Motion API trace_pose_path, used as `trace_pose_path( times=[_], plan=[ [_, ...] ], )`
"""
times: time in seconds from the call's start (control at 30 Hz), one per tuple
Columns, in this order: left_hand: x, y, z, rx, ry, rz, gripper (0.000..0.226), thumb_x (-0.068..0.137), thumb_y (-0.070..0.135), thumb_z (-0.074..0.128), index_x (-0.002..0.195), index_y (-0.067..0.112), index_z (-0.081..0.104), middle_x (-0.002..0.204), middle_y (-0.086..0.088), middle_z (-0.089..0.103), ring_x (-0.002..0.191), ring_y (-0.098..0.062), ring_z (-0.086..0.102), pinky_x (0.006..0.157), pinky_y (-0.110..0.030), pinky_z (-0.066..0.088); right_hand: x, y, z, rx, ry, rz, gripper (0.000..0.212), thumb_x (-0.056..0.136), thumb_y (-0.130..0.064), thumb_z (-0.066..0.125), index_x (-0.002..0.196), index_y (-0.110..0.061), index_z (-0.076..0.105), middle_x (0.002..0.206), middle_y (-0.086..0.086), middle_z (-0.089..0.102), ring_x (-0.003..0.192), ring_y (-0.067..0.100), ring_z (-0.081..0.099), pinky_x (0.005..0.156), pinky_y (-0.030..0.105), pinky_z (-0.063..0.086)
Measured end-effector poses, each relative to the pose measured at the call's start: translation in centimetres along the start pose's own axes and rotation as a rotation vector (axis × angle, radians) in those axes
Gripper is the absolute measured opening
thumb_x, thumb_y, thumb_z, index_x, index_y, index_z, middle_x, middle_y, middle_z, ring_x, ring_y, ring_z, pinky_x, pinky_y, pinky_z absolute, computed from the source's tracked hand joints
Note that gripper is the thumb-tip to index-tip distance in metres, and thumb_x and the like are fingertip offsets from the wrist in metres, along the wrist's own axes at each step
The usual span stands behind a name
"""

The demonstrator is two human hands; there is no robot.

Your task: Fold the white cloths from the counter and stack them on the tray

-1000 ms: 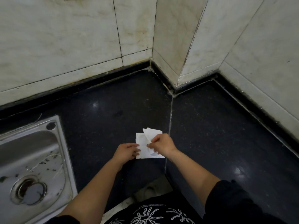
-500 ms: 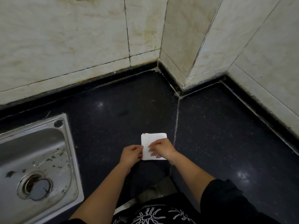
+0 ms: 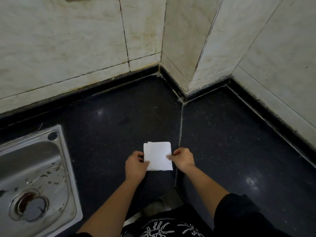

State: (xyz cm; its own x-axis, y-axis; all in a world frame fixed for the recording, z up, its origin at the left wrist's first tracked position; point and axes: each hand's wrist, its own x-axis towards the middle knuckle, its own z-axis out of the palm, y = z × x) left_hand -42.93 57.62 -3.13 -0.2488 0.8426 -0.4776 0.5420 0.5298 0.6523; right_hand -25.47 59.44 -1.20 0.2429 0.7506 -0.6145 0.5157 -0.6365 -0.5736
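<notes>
Entry: the white folded square cloth lay flat on the dark speckled stone desk, near its front edge. It sat just left of a pale grout seam that ran from the wall corner toward the person. Layers sat slightly offset at the cloth's far left corner; the other edges looked even.

The left hand held the cloth's left edge near the lower corner, with the thumb on top of the fabric and the fingers curled at the edge. Whether those fingers reached under the cloth could not be told. The right hand held the right edge about midway, thumb pressed on the top face and the other fingers curled beside the edge.

Both forearms were bare. A black sleeve covered the right upper arm, and a black shirt with a white line print showed at the bottom of the view.

A stainless steel sink was set into the desk well left of the cloth. It had a round drain, and dark debris and pale strands lay in its basin. Stained off-white wall tiles rose behind the desk, with a projecting corner beyond the seam.
</notes>
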Motion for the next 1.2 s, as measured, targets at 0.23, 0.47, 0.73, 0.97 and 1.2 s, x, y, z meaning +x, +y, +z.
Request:
trace_pose_path(
  times=[0.23,0.47,0.73,0.97,1.2],
  plan=[
    [0.2,0.4,-0.7,0.009,-0.036,-0.031,0.045,0.082,0.016,0.074,0.122,0.013,0.054,0.104,-0.002,0.06,0.091,-0.012,0.053,0.08,-0.026,0.045,-0.2,-1.8,0.4,0.358,-0.171,0.073,0.022,0.082,-0.007,0.066,0.103,-0.015,0.062,0.099,0.01,0.067,0.087,0.024,0.065,0.081,0.041,0.058],
    [-1.2,2.9,-0.8,-0.661,-0.335,-0.278,0.032,0.091,0.033,0.059,0.115,0.013,0.064,0.107,-0.007,0.068,0.1,-0.021,0.065,0.09,-0.035,0.052,-3.3,-4.8,-3.1,0.55,-0.371,-0.046,0.03,0.086,-0.005,0.06,0.114,-0.013,0.065,0.105,0.014,0.071,0.098,0.028,0.069,0.084,0.039,0.058],
    [-3.8,6.2,-0.4,-0.856,-0.789,-0.224,0.019,0.084,0.013,0.057,0.099,0.003,0.063,0.1,-0.014,0.066,0.087,-0.023,0.065,0.069,-0.031,0.055,-9.3,-0.4,-7.6,0.879,-0.088,-0.048,0.026,0.083,-0.008,0.059,0.105,-0.017,0.069,0.096,0.005,0.067,0.084,0.018,0.065,0.068,0.029,0.054],
    [-11.3,8.5,3.8,-0.524,-1.035,-0.151,0.03,0.083,0.016,0.055,0.112,0.011,0.061,0.103,-0.01,0.065,0.092,-0.024,0.061,0.062,-0.032,0.051,-18.5,8.2,-10.3,1.1,0.177,0.001,0.027,0.081,-0.009,0.06,0.104,-0.016,0.072,0.101,0.006,0.07,0.094,0.021,0.066,0.071,0.031,0.055],
    [-25.1,9.3,12.1,-0.324,-1.372,-0.053,0.028,0.086,0.012,0.052,0.113,0.012,0.059,0.106,-0.01,0.066,0.098,-0.027,0.062,0.077,-0.037,0.05,-31.3,20.1,-14.0,1.218,0.515,0.028,0.032,0.08,-0.008,0.06,0.111,-0.008,0.07,0.086,0.005,0.067,0.081,0.02,0.063,0.064,0.028,0.054]
  ],
)
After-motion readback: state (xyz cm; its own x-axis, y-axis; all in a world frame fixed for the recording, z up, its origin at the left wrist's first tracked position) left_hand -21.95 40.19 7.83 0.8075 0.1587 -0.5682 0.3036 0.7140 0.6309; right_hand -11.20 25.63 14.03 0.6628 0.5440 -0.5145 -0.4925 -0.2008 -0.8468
